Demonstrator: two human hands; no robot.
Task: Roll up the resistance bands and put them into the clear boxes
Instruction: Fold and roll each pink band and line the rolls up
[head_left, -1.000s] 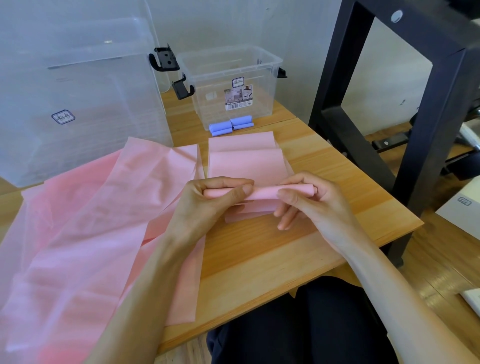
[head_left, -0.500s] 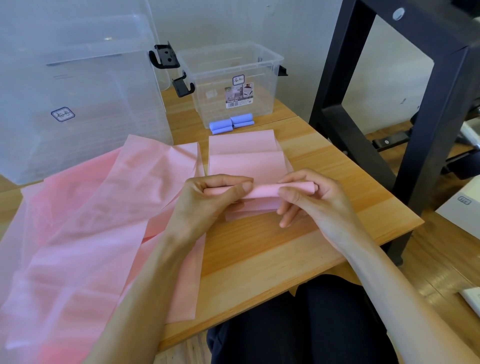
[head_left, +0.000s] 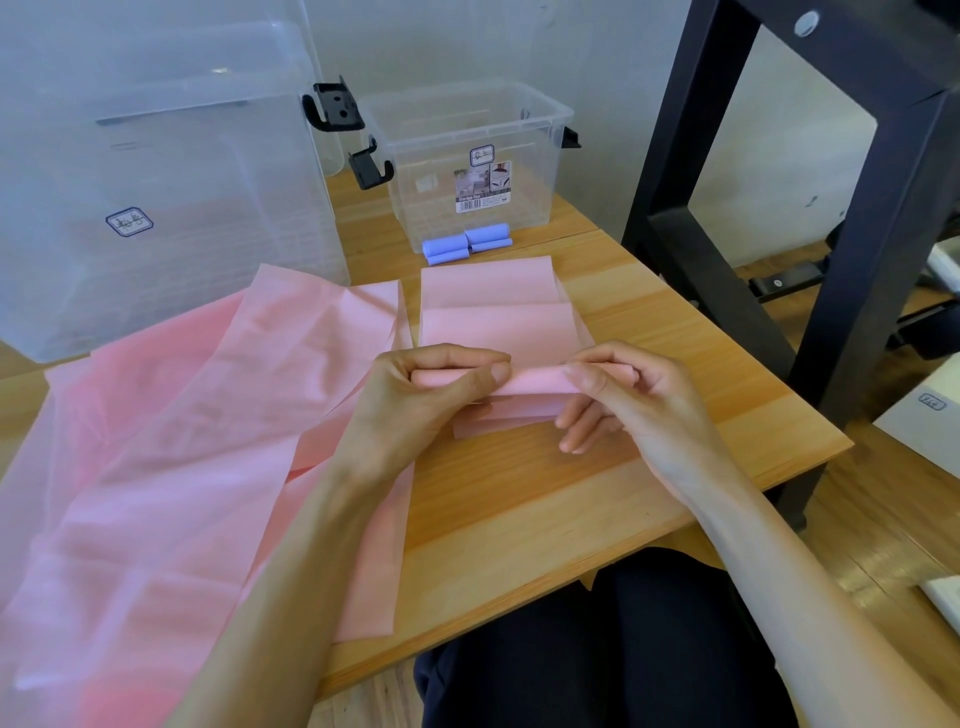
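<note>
Since the earlier frame the roll has barely shifted. Left hand (head_left: 415, 400) and right hand (head_left: 623, 400) both pinch the pink band roll (head_left: 530, 382), its long axis left-to-right between them, unrolled band (head_left: 493, 312) extending away toward the small clear box (head_left: 467, 124). Box label reads "Storage Box"

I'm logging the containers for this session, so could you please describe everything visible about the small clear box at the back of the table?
The small clear box is a see-through plastic storage bin with a ribbed rim. It has no lid on and stands upright on the wooden table, right of the large clear box. Black latch clips hang at both its ends. A printed product label with a barcode is stuck on its front wall. It looks empty. Blue rolled bands lie against its front base. Neither hand touches it.
</note>
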